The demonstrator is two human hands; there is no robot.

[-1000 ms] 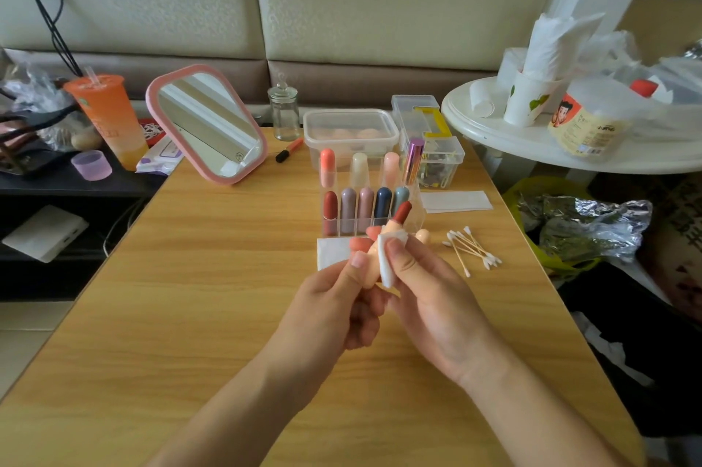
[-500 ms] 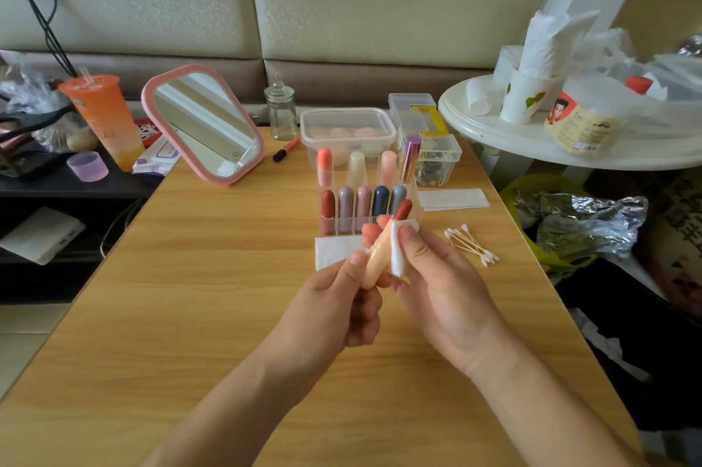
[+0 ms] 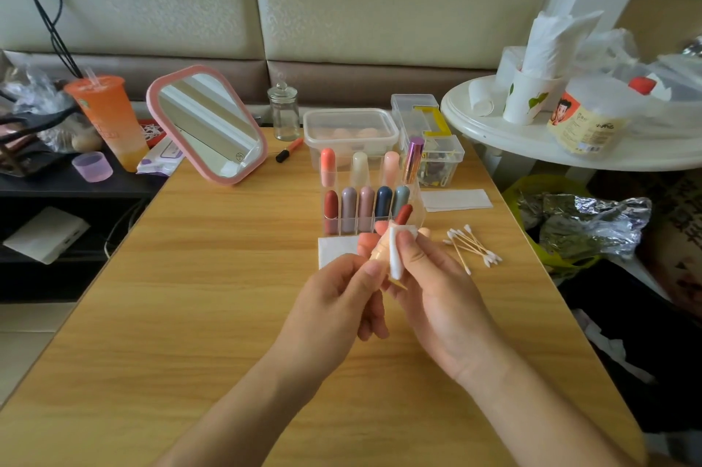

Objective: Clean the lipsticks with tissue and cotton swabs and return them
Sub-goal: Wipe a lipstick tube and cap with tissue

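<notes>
Beige sofa cushions [image 3: 380, 3] fill the top of the frame, and below them the wooden tabletop [image 3: 190, 314] runs down to me. Just right of centre, my left hand [image 3: 338, 299] has its thumb and fingers curled round the lower end of a peach-cased lipstick [image 3: 380, 252], gripping it off the tabletop. My right hand [image 3: 437, 299] pinches a folded white tissue [image 3: 398, 256] between thumb and forefinger, pressed against the right side of the case just under the bare red bullet.

What matters is how the lipstick lies. Its long axis tilts up and to the right in the frame: base low in my left hand, red tip toward the upper right, in front of the clear rack [image 3: 418, 200] where the other lipsticks [image 3: 366, 208] stand upright in two rows. The tissue sits beside the case, not over the tip, so I judge I am wiping the case or collar and the wipe should travel along that axis. My right hand is nearer the tip; my left has the base and can turn it.

A loose heap of cotton swabs [image 3: 473, 248] lies just right of my right hand, nearer that hand, should the seam need one. The rack's front row seems to have a gap at its right end, just behind the tip.
</notes>
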